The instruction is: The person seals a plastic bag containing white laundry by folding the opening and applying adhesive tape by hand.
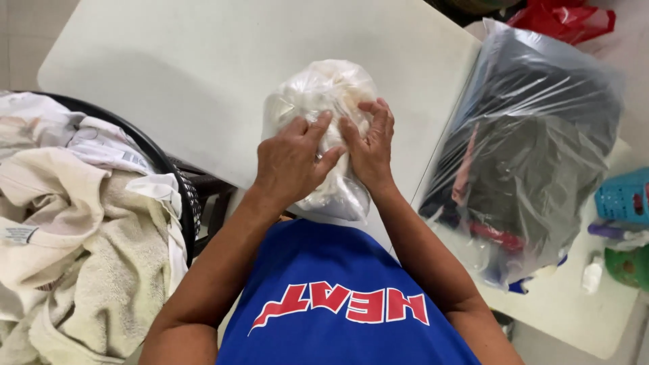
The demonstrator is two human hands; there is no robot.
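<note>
What lies inside the clear plastic bag (323, 101) is hard to make out, only pale, creamy cloth, and my palms hide its middle. My left hand (289, 161) and right hand (370, 145) press on it side by side, fingers spread and bent, gripping the crinkled film. The bag bulges, shiny, at the tabletop's (176, 61) near edge.
</note>
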